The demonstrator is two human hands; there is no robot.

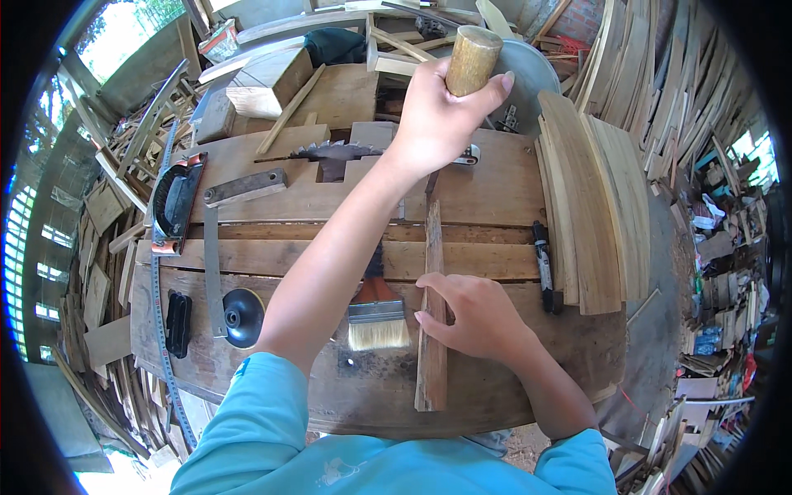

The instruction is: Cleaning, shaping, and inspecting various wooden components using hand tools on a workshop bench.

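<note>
In the head view, at one o'clock, the left hand curls around a wooden cylinder, apparently keeping it aloft. At five, the right hand, thumb and forefinger parted, lies over a wood strip, seemingly steadying it on the bench.

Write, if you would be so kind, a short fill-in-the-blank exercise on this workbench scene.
1. The cylindrical wooden piece is in the person's ____ hand.
2. The narrow wooden strip lies under the person's ____ hand.
3. The paintbrush lies to the ____ of that strip.
4. The round disc with a central hub is ____.

Missing words: left; right; left; black.
</note>
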